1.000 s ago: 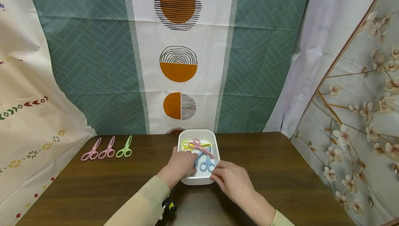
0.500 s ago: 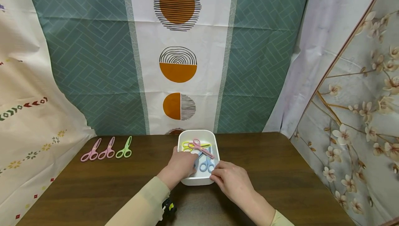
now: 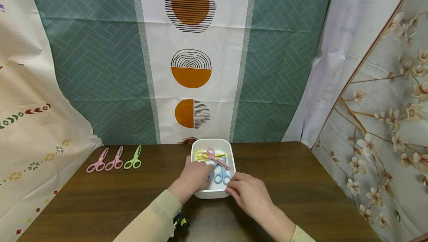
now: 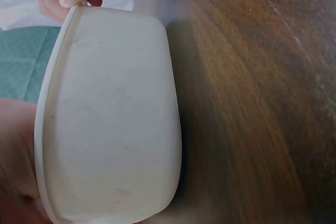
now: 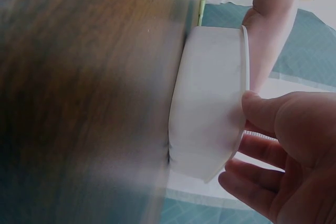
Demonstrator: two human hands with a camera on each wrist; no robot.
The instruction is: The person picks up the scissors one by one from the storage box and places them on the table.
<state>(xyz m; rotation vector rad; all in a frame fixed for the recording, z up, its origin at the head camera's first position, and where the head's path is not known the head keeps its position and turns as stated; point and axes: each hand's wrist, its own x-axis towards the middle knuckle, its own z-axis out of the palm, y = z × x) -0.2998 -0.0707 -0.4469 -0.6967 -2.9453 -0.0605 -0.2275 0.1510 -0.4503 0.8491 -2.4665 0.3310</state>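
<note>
A white plastic bin (image 3: 214, 194) stands on the table in the head view, holding several scissors. My left hand (image 3: 195, 175) reaches over its left side, thumb and forefinger around the handle of one pair of blue scissors (image 3: 210, 175); the other fingers are hidden. Beside that lies a second blue pair (image 3: 222, 176). Behind them, pink scissors (image 3: 214, 156) cross over yellow scissors (image 3: 200, 156). My right hand (image 3: 249, 193) pinches the bin's rim at the near right corner. In the right wrist view, the thumb is on the outer wall (image 5: 212, 98).
Two pink scissors (image 3: 97, 164) (image 3: 115, 162) and a green pair (image 3: 134, 160) lie in a row at the table's back left. The wooden table (image 3: 284, 171) ends at a patterned cloth backdrop (image 3: 281, 86). A small black device (image 3: 181, 220) sits by my left sleeve.
Almost nothing differs. My left fingers in the bin have shifted very slightly around the blue scissors; the right hand and the bin stay in place.
</note>
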